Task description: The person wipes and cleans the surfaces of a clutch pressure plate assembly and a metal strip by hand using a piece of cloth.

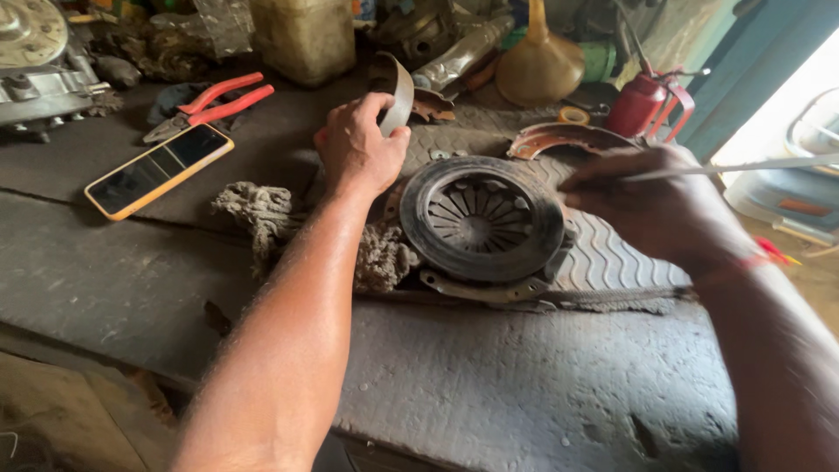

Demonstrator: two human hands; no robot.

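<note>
My left hand (357, 144) grips a curved brake shoe (398, 87), lifted over the far side of a worn workbench (524, 385). My right hand (655, 205) pinches a thin flat metal blade (743, 166) that sticks out to the right. Between the hands lies a round clutch pressure plate (481, 218) on a ribbed rubber mat (612, 258). A second rusty brake shoe (564, 135) lies just behind the plate.
A yellow-edged phone (157, 170) and red-handled pliers (214, 100) lie at the left. A frayed rag (271, 218) is beside the plate. A red oil can (642, 103), a brown funnel (537, 61), a plastic jug (301, 35) and engine parts (39, 65) crowd the back.
</note>
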